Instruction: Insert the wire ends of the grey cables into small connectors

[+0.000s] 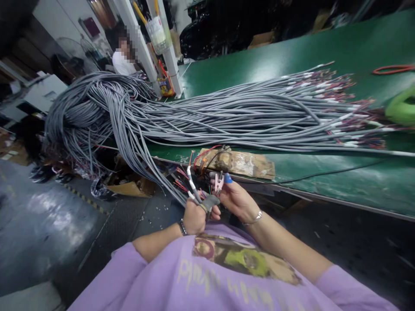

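My left hand (196, 216) is closed around the ends of several grey cables (193, 190), with a grey cover on its thumb. White bands and loose coloured wires stick up past the fist. Just to the right, my right hand (239, 199) has its fingers pinched at a small pale pink clip (219, 183); a blue cover sits on one fingertip. Some fingertips of both hands are hidden. Behind the clip, a worn wooden block (248, 165) with red and black leads lies at the table's front edge.
A large bundle of grey cables (220, 116) stretches over the green table (350, 177) and drapes off its left end. A white post (171, 65) stands behind it. A bright green object (402, 108) is at the right. Below is a cardboard box (129, 188). A person (123, 60) is farther back.
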### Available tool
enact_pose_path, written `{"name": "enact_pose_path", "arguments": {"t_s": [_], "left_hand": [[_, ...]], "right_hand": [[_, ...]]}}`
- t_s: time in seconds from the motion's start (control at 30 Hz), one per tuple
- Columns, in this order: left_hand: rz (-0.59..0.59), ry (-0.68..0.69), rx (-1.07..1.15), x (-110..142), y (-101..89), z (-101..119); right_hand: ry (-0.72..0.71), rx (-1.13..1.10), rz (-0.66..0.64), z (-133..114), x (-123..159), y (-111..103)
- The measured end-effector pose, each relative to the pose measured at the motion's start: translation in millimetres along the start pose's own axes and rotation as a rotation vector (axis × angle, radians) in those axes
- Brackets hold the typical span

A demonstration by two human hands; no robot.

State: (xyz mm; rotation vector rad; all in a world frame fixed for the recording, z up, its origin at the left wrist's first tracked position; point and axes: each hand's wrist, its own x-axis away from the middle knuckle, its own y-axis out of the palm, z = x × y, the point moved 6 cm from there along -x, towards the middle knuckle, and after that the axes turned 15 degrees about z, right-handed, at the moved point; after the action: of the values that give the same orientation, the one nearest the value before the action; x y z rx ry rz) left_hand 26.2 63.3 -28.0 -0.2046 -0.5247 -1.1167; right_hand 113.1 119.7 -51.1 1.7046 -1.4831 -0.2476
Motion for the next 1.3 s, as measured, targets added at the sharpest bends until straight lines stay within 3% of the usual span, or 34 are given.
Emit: {"name": "enact_pose_path", "arguments": {"t_s": [0.43, 0.87, 1.3], "left_hand": [[0.019, -0.031, -0.008, -2.8, -1.9, -6.3], [0.017, -0.049, -0.008, -3.7, -3.4, -8.5], [-0.068, -0.007, -0.043, 1.5, -10.0, -7.4]], "right_hand": [[0.011, -0.161, 0.109, 2.2, -5.6, -5.7], [-0.019, -0.145, 0.108, 2.4, -8.2, -7.4], [0.119, -0.093, 0.078, 0.7, 3.2, -7.8]]}}
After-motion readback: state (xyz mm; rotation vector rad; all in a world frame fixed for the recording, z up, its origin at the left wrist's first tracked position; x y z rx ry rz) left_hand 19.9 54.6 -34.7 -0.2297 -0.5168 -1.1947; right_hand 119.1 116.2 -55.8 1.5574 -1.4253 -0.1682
